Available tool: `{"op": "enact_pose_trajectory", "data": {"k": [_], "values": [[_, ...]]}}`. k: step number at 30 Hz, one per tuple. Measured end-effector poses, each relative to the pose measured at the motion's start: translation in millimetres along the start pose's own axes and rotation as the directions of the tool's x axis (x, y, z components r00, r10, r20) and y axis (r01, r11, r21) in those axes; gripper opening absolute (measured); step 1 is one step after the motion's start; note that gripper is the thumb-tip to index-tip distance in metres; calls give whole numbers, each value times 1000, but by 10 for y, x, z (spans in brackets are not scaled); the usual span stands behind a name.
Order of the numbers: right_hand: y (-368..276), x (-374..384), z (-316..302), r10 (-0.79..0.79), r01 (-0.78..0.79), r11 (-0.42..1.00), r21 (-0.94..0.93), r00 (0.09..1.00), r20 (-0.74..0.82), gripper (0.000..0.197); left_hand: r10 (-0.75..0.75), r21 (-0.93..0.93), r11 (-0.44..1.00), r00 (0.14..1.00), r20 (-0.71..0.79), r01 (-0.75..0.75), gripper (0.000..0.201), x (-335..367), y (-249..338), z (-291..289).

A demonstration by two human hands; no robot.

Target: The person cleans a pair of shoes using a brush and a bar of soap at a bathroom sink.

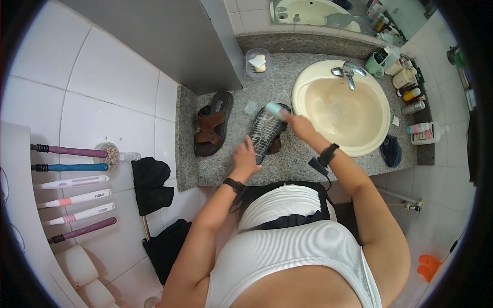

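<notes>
One sandal lies sole up on the grey granite counter, its black ribbed tread looking wet and partly foamy. My left hand grips its near end, thumb and fingers at the edges. In my right hand is a light blue brush, blurred, its head against the far end of the sole; the bristles cannot be made out. The other sandal, brown straps on a dark footbed, stands right side up to the left. A small clear wet lump sits between the two sandals.
A cream sink with a chrome faucet adjoins on the right. Behind the sandals is a clear tub holding soap. Several bottles line the right wall, and a dark blue cloth lies near the sink. Toothbrushes hang at left.
</notes>
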State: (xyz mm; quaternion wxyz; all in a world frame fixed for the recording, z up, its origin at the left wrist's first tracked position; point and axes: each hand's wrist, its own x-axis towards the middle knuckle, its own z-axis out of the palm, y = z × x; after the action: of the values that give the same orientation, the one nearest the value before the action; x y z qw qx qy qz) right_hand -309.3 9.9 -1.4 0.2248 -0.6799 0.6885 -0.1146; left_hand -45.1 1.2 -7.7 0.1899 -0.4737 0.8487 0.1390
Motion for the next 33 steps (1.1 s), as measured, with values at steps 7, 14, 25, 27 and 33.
{"op": "enact_pose_trajectory", "data": {"k": [7, 14, 25, 27, 33], "values": [[-394, -363, 172, -210, 207, 977, 56, 977, 40, 54, -21, 75, 997, 999, -30, 23, 134, -20, -9, -7], [78, -370, 150, 156, -117, 968, 221, 974, -166, 52, -14, 67, 998, 999, 49, 11, 136, 6, 1, -15], [43, -492, 206, 150, -107, 975, 193, 963, -225, 59, 17, 87, 996, 998, 55, -21, 139, 75, -40, 38], [-53, -647, 243, 105, -78, 982, 170, 982, -159, 59, 22, 83, 996, 998, 54, -26, 139, 70, -55, 49], [225, -489, 222, 144, -104, 976, 189, 967, -211, 59, -12, 1, 1000, 1000, -5, 12, 136, 32, -14, 38]]}}
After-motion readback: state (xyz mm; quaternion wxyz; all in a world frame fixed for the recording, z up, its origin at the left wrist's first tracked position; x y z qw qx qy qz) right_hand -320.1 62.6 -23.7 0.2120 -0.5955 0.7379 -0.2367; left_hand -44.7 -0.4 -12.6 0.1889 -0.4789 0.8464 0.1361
